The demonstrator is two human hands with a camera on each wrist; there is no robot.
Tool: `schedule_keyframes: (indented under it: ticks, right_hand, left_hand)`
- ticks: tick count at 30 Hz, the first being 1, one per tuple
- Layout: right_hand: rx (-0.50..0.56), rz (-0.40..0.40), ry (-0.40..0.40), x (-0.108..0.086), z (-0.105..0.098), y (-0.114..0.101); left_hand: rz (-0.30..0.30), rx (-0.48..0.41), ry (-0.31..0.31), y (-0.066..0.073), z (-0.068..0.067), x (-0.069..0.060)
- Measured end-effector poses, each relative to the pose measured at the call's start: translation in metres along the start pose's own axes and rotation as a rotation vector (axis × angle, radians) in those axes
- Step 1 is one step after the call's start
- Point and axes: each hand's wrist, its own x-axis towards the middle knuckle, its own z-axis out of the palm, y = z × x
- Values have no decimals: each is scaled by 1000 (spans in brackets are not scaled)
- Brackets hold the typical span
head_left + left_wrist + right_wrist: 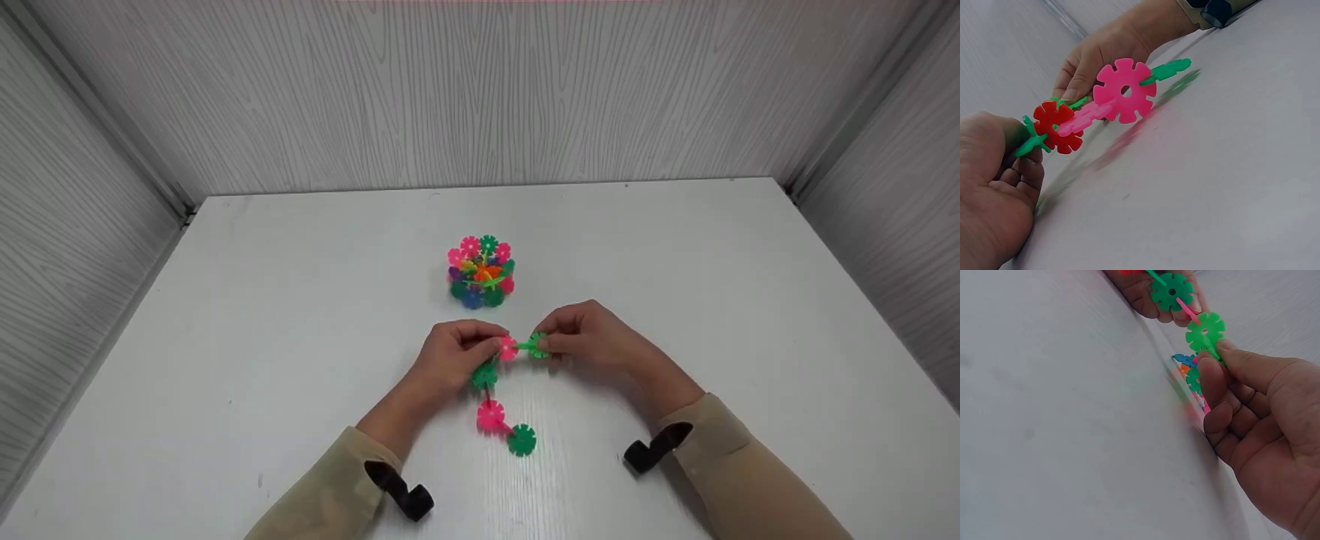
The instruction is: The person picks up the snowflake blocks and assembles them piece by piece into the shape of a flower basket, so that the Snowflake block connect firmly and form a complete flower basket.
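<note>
Notched flower-shaped plastic discs are slotted edge to edge in a chain between the two hands. In the head view, my left hand [448,358] pinches the chain between thumb and fingers, beside a pink disc [508,348]. Its right-hand neighbour, a light green disc [538,345], is pinched by my right hand [596,336]. A dark green disc [485,375], another pink disc [490,415] and an end green disc [522,440] trail toward the person. The left wrist view shows a red disc [1050,121] by the left fingertips. Fingers partly cover some joints.
Beyond the hands, a round basket-like cluster of multicoloured discs [481,274] stands on the white table [300,300]. Pale wood-grain panels [480,90] enclose the back and both sides. Black straps hang from both sleeves.
</note>
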Motion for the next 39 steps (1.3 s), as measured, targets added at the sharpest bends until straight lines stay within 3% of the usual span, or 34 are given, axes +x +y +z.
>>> schedule_keyframes:
  ticks: [7, 13, 17, 20, 25, 30, 39]
  right_hand:
    - [22, 3, -30, 1, -1, 3]
    - [133, 0, 32, 2, -4, 7]
    - [265, 3, 107, 3, -5, 9]
    - [336, 12, 188, 3, -6, 9]
    - [410, 14, 320, 4, -6, 8]
    - [446, 18, 417, 4, -8, 8]
    - [450, 11, 462, 3, -10, 9]
  left_hand:
    - [-11, -11, 55, 0, 0, 0]
    - [-79, -143, 140, 4, 0, 2]
    - [-87, -294, 100, 5, -2, 0]
    - [-60, -345, 49, 5, -3, -2]
    - [-17, -311, 9, 3, -3, -2]
    - [-9, -219, 27, 1, -1, -2]
    - [-16, -122, 95, 0, 2, 0]
